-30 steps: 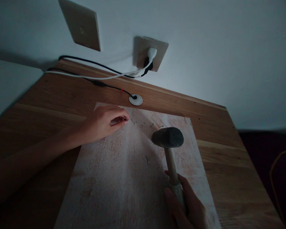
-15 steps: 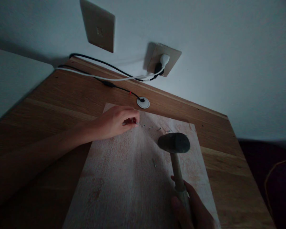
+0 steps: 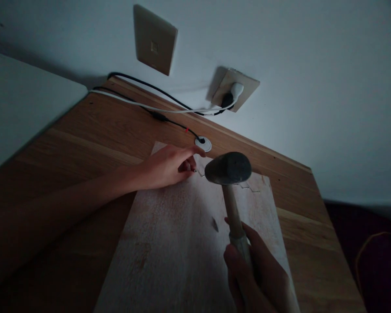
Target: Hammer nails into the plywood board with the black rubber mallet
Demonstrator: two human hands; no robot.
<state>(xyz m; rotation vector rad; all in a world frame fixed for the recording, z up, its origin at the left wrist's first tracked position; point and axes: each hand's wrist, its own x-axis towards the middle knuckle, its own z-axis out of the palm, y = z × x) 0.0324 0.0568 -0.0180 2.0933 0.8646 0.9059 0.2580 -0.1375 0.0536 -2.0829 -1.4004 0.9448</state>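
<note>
Coming up and closer to the left hand (image 3: 171,167) since the earlier frame, the mallet (image 3: 230,204) is now overlapping the row of nails (image 3: 243,187) in this view, and the left forefinger is lifting away from the thumb.

At the left, the forearm is reaching across the wooden table (image 3: 117,134) to the far part of the whitish board (image 3: 182,243). The left grip is standing part open: the forefinger is pointing out toward the cable ring (image 3: 207,146), while the thumb and curled fingers are bunching at a small nail (image 3: 194,170); whether they are actually pinching it, I cannot tell. A slack hold could be letting that nail tip over, and a thumb so close could be catching a stray blow.

Further right, the other nails are blurring into a ragged line across the board, some hiding behind the mallet's black head; a swing drifting sideways could be bending them. Below, a slim blurred piece (image 3: 214,224), perhaps a loose nail, is lying on the board.

At the right, the right hand (image 3: 259,269) is closing fully around the handle; a twisting wrist could be landing the head aslant.
</note>
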